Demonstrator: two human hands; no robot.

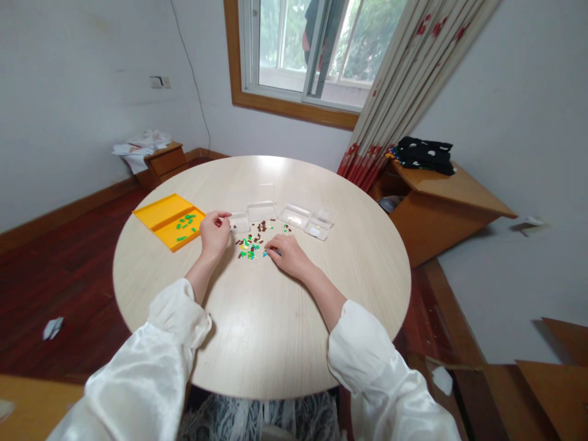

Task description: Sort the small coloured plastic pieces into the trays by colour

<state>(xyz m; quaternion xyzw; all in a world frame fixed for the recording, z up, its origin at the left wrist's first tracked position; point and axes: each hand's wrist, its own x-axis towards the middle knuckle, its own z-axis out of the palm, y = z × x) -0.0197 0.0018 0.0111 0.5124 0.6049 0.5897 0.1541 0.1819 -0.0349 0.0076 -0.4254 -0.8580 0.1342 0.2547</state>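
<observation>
A loose pile of small building bricks [249, 246] in green, brown, yellow and blue lies on the table's middle. My right hand [288, 254] rests at the pile's right edge, fingers bent and tips pinched together at a small blue brick [265, 253]. My left hand [215, 234] is between the yellow case and the pile, its fingers curled inward; whatever they may hold is too small to make out. Beside it, the open yellow case [158, 214] has several green bricks [182, 238] in its right half.
Behind the pile stand clear plastic boxes [261, 211], with more clear compartments [296, 215] to their right. The round wooden table [271, 331] has a curved edge all round. A tilted wooden cabinet [441, 214] with dark cloth [425, 154] on top stands at right.
</observation>
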